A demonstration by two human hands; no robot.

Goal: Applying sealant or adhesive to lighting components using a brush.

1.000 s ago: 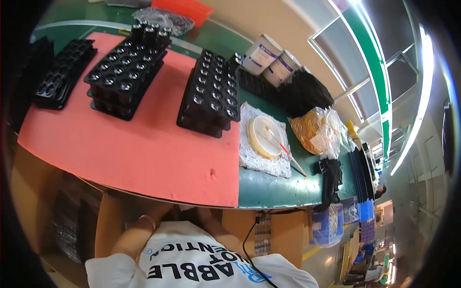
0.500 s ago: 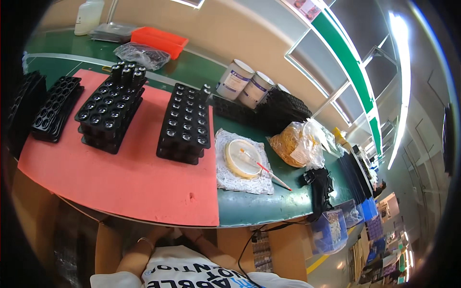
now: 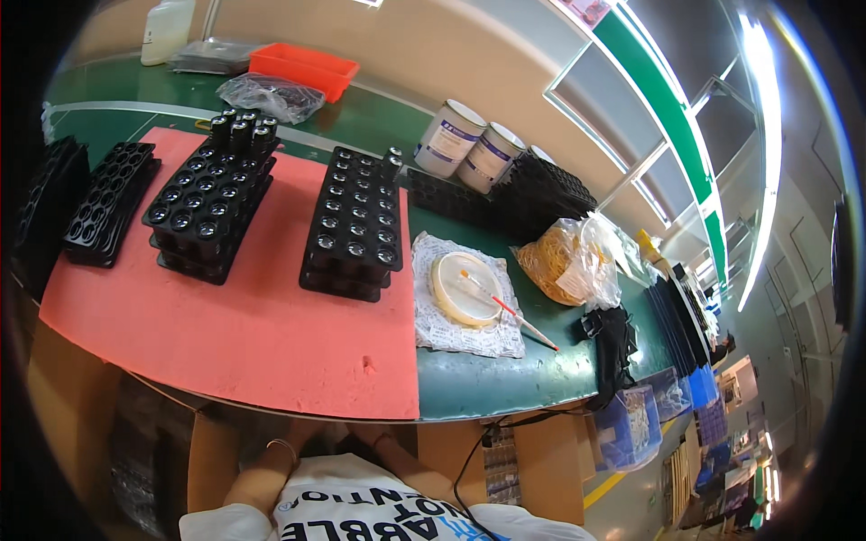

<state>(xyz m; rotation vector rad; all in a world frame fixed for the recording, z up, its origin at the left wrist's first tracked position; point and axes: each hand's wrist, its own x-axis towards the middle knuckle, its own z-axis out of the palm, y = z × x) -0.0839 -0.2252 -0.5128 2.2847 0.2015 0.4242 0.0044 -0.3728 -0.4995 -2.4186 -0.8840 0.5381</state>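
My left hand point(image 3: 308, 429) and my right hand point(image 3: 364, 431) reach beneath the table's front edge, which hides their fingers and anything in them. A bracelet circles my left wrist. Above them on the pink mat point(image 3: 244, 352) stand two stacks of black trays filled with shiny-ended black cylinders: the middle tray stack point(image 3: 194, 200) and the right tray stack point(image 3: 352, 221). Several cylinders stick up at the back of the middle stack, and one upright cylinder point(image 3: 392, 162) is at the right stack's back corner. To the right, a red-handled brush point(image 3: 511, 309) lies across a shallow round dish point(image 3: 456, 298) on printed paper.
Black hole trays point(image 3: 108, 203) stand at the left. Behind are a red bin point(image 3: 302, 68), crumpled clear plastic point(image 3: 271, 97) and metal cans point(image 3: 448, 140). A bag of yellowish bands point(image 3: 555, 261) and a black object with a cable point(image 3: 609, 352) lie right. Cardboard point(image 3: 546, 464) stands below the edge.
The view has shifted slightly, so the table things appear a little to the right. My hands remain under the table edge, with slightly less of them showing. Nothing on the table has moved.
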